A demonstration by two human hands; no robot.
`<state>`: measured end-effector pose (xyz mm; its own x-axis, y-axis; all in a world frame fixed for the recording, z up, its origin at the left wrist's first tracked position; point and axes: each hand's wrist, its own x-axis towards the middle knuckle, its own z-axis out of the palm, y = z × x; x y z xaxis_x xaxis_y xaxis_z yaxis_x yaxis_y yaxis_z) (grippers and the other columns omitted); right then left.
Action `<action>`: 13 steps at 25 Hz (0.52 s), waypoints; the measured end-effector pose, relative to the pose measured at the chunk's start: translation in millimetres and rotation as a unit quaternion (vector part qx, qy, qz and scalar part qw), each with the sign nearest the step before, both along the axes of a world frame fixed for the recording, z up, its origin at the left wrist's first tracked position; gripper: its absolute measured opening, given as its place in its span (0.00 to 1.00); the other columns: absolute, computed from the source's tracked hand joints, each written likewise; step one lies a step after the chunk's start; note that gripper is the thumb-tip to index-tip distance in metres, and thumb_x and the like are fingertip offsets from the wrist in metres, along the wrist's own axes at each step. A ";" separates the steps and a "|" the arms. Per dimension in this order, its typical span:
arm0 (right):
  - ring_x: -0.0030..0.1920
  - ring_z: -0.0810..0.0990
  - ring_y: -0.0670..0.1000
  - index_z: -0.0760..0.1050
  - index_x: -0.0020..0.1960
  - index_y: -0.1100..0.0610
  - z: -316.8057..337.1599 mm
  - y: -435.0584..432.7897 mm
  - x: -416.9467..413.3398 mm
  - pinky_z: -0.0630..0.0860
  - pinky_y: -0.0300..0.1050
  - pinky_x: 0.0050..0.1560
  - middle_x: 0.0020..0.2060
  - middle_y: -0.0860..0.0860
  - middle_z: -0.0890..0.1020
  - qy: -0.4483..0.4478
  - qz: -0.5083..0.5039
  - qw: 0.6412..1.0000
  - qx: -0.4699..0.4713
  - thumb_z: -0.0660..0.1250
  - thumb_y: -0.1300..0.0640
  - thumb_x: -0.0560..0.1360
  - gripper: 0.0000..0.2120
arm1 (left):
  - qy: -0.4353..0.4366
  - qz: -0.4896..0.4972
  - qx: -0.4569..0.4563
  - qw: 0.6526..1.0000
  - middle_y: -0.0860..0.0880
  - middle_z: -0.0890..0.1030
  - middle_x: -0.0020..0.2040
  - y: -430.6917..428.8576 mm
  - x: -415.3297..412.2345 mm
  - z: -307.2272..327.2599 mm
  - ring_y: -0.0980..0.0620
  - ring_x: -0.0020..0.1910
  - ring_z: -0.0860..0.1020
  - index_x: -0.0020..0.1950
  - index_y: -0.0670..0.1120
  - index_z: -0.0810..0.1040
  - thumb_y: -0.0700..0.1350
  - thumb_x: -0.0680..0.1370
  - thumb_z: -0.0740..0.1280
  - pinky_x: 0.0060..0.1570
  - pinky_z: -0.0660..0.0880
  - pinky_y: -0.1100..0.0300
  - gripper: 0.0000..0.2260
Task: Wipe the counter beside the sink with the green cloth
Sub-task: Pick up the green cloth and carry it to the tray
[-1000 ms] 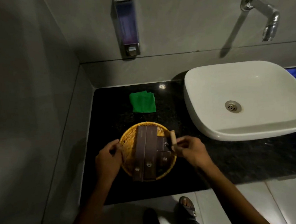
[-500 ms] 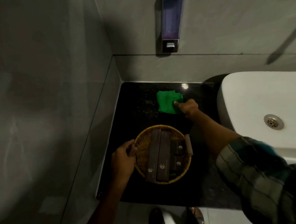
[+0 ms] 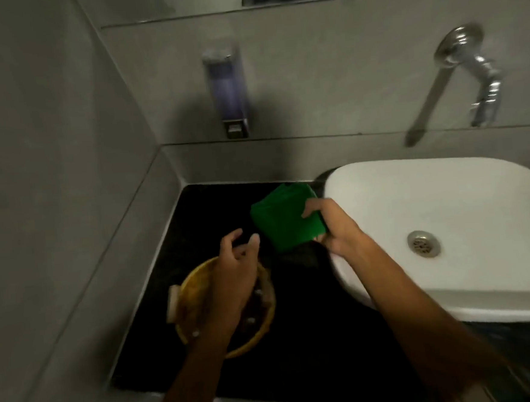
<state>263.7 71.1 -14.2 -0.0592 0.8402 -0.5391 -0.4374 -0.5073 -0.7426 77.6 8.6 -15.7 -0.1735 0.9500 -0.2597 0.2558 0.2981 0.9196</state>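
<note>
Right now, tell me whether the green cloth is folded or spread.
Folded: the green cloth is a compact, thick square pinched by the right hand.

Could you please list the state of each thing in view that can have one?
Folded green cloth: gripped by the right hand, apparently lifted off the counter.
Left hand: open, empty, over the basket.
Round yellow wicker basket: on the black stone counter, holding dark boxes.
White ceramic sink: empty, drain open.
Chrome wall tap: no water running.
</note>
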 end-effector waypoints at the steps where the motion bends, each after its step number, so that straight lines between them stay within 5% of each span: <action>1: 0.50 0.78 0.61 0.77 0.55 0.68 6.8 -24.9 37.4 0.75 0.56 0.54 0.50 0.63 0.80 0.021 -0.009 1.000 0.017 0.61 0.68 0.63 0.21 | -0.100 0.001 -0.030 0.995 0.50 0.81 0.50 -4.1 41.6 10.2 0.49 0.45 0.82 0.65 0.54 0.68 0.55 0.77 0.65 0.44 0.82 0.50 0.18; 4: 0.43 0.83 0.56 0.73 0.50 0.60 16.7 -101.0 162.3 0.79 0.47 0.38 0.47 0.61 0.82 -0.023 -0.078 0.994 0.069 0.66 0.67 0.61 0.17 | -0.183 -0.038 0.022 0.982 0.49 0.82 0.45 -31.4 167.3 23.3 0.52 0.37 0.85 0.56 0.53 0.70 0.44 0.75 0.71 0.31 0.82 0.54 0.14; 7: 0.34 0.83 0.44 0.67 0.52 0.52 17.5 -163.3 274.0 0.78 0.39 0.32 0.41 0.57 0.81 -0.256 -0.160 0.950 0.075 0.72 0.68 0.66 0.22 | -0.037 -0.123 0.094 0.987 0.49 0.81 0.41 -59.3 288.0 24.0 0.49 0.36 0.83 0.46 0.53 0.69 0.43 0.71 0.73 0.36 0.82 0.50 0.13; 9: 0.35 0.81 0.49 0.67 0.51 0.49 14.9 -204.6 348.8 0.80 0.47 0.37 0.40 0.57 0.80 -0.372 -0.178 0.907 0.082 0.70 0.70 0.69 0.21 | 0.033 -0.219 0.156 0.963 0.49 0.82 0.39 -82.8 373.2 20.8 0.46 0.38 0.81 0.47 0.49 0.74 0.41 0.72 0.71 0.42 0.79 0.52 0.08; 11: 0.42 0.79 0.53 0.73 0.50 0.51 4.3 -238.5 420.5 0.78 0.59 0.49 0.43 0.56 0.81 -0.492 -0.155 0.854 0.069 0.69 0.70 0.70 0.17 | 0.079 -0.351 0.178 0.916 0.42 0.84 0.50 -108.4 451.0 12.6 0.41 0.48 0.81 0.55 0.45 0.79 0.39 0.74 0.67 0.51 0.76 0.49 0.11; 13: 0.51 0.80 0.56 0.78 0.56 0.57 -11.2 -263.4 479.9 0.74 0.54 0.58 0.50 0.56 0.83 -0.603 -0.115 0.789 0.019 0.69 0.69 0.70 0.16 | 0.130 -0.460 0.147 0.866 0.37 0.79 0.60 -132.7 512.6 0.6 0.39 0.59 0.77 0.65 0.44 0.74 0.38 0.75 0.63 0.61 0.72 0.48 0.18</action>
